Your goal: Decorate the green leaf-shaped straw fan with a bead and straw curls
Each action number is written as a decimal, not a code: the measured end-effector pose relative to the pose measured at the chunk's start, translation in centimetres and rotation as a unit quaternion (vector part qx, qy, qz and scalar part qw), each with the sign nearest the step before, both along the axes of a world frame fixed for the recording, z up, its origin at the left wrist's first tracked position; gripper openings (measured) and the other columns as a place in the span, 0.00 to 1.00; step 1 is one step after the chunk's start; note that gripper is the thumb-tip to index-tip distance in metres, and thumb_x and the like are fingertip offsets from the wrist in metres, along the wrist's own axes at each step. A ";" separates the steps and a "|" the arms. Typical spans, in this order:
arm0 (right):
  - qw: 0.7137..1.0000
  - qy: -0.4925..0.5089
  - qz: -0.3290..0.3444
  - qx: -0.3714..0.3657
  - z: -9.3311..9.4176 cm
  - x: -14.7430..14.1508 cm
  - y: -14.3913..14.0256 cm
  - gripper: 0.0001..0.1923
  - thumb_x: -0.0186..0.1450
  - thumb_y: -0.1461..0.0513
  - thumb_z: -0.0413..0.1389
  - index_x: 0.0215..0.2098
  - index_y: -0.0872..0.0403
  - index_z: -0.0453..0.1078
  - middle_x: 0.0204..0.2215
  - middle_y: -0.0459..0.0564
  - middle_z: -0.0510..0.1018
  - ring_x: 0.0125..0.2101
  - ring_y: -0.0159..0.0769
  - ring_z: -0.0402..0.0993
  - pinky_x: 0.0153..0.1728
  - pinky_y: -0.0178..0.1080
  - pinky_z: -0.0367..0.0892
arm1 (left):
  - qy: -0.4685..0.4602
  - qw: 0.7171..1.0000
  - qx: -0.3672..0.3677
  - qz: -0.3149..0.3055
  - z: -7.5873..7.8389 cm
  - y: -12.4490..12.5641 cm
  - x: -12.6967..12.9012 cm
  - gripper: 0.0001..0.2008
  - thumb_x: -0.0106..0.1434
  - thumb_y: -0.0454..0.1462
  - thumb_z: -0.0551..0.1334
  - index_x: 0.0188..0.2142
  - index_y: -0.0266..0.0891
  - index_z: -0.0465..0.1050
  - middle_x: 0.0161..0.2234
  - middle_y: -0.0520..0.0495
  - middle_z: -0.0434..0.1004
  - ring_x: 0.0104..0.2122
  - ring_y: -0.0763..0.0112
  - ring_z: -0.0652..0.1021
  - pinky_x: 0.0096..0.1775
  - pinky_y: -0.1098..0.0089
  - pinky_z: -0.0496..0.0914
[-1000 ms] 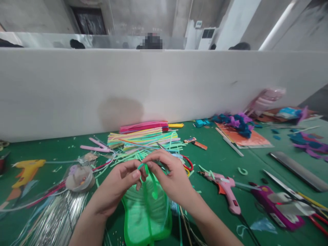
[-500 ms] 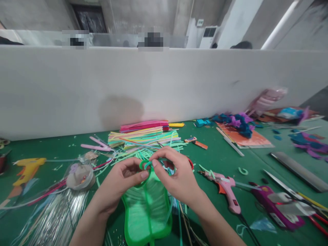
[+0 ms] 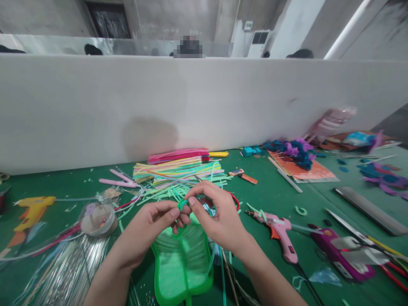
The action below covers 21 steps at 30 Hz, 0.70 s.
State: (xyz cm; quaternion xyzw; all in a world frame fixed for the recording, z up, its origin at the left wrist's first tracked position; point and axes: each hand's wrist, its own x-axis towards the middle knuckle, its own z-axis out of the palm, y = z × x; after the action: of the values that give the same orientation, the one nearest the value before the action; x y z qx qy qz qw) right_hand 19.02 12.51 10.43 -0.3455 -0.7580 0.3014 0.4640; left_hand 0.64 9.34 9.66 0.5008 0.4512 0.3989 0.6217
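Two bare hands meet above the middle of the green felt-covered table (image 3: pixel 280 191), and both pinch one small item: a short green foam strip curled into a loop (image 3: pixel 182 204). The left hand (image 3: pixel 149 227) grips it between thumb and forefinger from the left; the right hand (image 3: pixel 216 216) closes thumb and forefinger on it from the right, fingertips almost touching. The loop is bright green, thin and tightly bent; most of it is hidden by the fingers.

Directly beneath the hands lies a bright green leaf-shaped ribbed tray (image 3: pixel 183 263), reaching to the near table edge; whether it holds anything cannot be told. Behind the hands sits a flat stack of multicoloured foam strips (image 3: pixel 178 168), pink on top, then yellow and pale green, with loose green offcuts spilling toward the hands. To the left, a small round clear plastic tub (image 3: pixel 98 221) holds small coloured bits, too blurred to identify. Just beyond it lies a yellow glue gun (image 3: pixel 32 210), near the left edge.

To the right, a pink glue gun (image 3: pixel 280 236) lies well apart from the right hand, with a purple glue gun (image 3: pixel 342 255) further right. A white partition wall (image 3: pixel 204 106) closes the far edge of the table. Open green surface shows between the strip stack and the pink glue gun.
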 end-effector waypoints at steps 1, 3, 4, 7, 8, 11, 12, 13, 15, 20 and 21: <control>1.000 0.003 0.003 0.004 0.0 0.0 0.0 0.06 0.66 0.66 0.52 0.37 0.54 0.71 0.31 0.48 0.75 0.34 0.34 0.71 0.35 0.37 0.65 | -0.002 1.000 0.000 0.003 0.0 0.0 0.0 0.13 0.64 0.44 0.63 0.41 0.37 0.80 0.32 0.45 0.78 0.33 0.70 0.74 0.35 0.72 0.68; 1.000 0.006 0.006 0.011 0.0 -0.1 0.0 0.06 0.66 0.67 0.52 0.37 0.53 0.71 0.32 0.48 0.75 0.35 0.35 0.71 0.35 0.37 0.66 | -0.004 1.000 -0.002 0.004 0.0 0.1 0.1 0.13 0.63 0.44 0.64 0.40 0.37 0.80 0.32 0.46 0.78 0.32 0.70 0.74 0.35 0.72 0.68; 1.000 0.006 0.005 0.013 0.0 -0.1 0.0 0.06 0.66 0.67 0.52 0.37 0.53 0.71 0.32 0.48 0.75 0.35 0.35 0.71 0.35 0.37 0.66 | -0.004 1.000 -0.004 0.003 0.0 0.1 0.1 0.13 0.63 0.44 0.64 0.40 0.37 0.80 0.32 0.46 0.78 0.32 0.71 0.73 0.35 0.72 0.67; 1.000 0.004 0.001 0.015 0.0 -0.2 0.1 0.06 0.66 0.67 0.53 0.37 0.53 0.72 0.33 0.49 0.76 0.36 0.36 0.72 0.35 0.37 0.67 | -0.002 1.000 -0.007 -0.003 0.2 0.1 0.1 0.12 0.63 0.43 0.64 0.39 0.38 0.80 0.32 0.46 0.78 0.31 0.72 0.73 0.35 0.72 0.67; 1.000 0.004 0.001 0.015 0.0 -0.2 0.1 0.06 0.66 0.67 0.53 0.37 0.53 0.72 0.33 0.49 0.76 0.37 0.36 0.73 0.37 0.38 0.68 | 0.000 1.000 -0.008 -0.004 0.3 0.1 0.1 0.12 0.63 0.43 0.64 0.39 0.38 0.80 0.32 0.47 0.78 0.31 0.72 0.72 0.35 0.72 0.67; 1.000 0.007 -0.003 0.017 0.0 -0.3 0.2 0.07 0.66 0.67 0.54 0.37 0.53 0.73 0.34 0.49 0.78 0.39 0.38 0.73 0.42 0.41 0.68 | 0.006 1.000 -0.009 -0.006 0.5 0.1 0.1 0.12 0.63 0.44 0.64 0.37 0.37 0.80 0.31 0.46 0.78 0.31 0.71 0.72 0.34 0.72 0.66; 1.000 0.009 -0.003 0.016 -0.1 -0.3 0.2 0.07 0.66 0.67 0.54 0.37 0.52 0.74 0.34 0.49 0.78 0.40 0.38 0.74 0.43 0.42 0.68 | 0.006 1.000 -0.007 -0.003 0.5 0.0 0.2 0.13 0.63 0.44 0.63 0.37 0.37 0.80 0.30 0.46 0.77 0.31 0.71 0.72 0.34 0.71 0.66; 1.000 0.013 -0.004 0.013 -0.1 -0.4 0.2 0.07 0.66 0.66 0.54 0.37 0.51 0.74 0.35 0.48 0.79 0.41 0.38 0.74 0.43 0.42 0.69 | 0.003 1.000 -0.004 0.001 0.5 0.0 0.2 0.12 0.63 0.44 0.63 0.36 0.37 0.80 0.29 0.47 0.76 0.30 0.71 0.72 0.33 0.71 0.66; 1.000 0.023 -0.004 0.004 -0.2 -0.4 0.3 0.08 0.66 0.66 0.56 0.39 0.50 0.75 0.36 0.47 0.80 0.41 0.37 0.75 0.44 0.42 0.69 | -0.010 1.000 0.006 0.018 0.4 0.0 0.1 0.12 0.64 0.44 0.63 0.34 0.37 0.78 0.27 0.48 0.74 0.29 0.72 0.71 0.32 0.72 0.65; 0.999 0.041 -0.009 0.003 -0.5 -0.6 0.4 0.08 0.64 0.67 0.58 0.38 0.49 0.76 0.36 0.46 0.81 0.39 0.36 0.77 0.43 0.41 0.70 | -0.036 0.998 0.028 0.038 0.2 -0.2 -0.2 0.11 0.63 0.44 0.63 0.32 0.39 0.76 0.26 0.52 0.68 0.28 0.75 0.67 0.31 0.74 0.62; 0.999 0.043 -0.009 0.008 -0.5 -0.7 0.3 0.08 0.64 0.67 0.59 0.38 0.49 0.76 0.35 0.45 0.81 0.38 0.36 0.77 0.43 0.40 0.71 | -0.033 0.998 0.031 0.038 0.1 -0.2 -0.3 0.11 0.63 0.44 0.63 0.32 0.40 0.76 0.27 0.52 0.67 0.28 0.75 0.67 0.30 0.74 0.62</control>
State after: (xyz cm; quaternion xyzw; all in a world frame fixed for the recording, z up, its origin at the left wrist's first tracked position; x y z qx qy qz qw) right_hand 18.33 12.83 9.91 -0.3354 -0.7366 0.3056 0.5015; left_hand 0.38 9.14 9.81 0.4885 0.4364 0.4523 0.6053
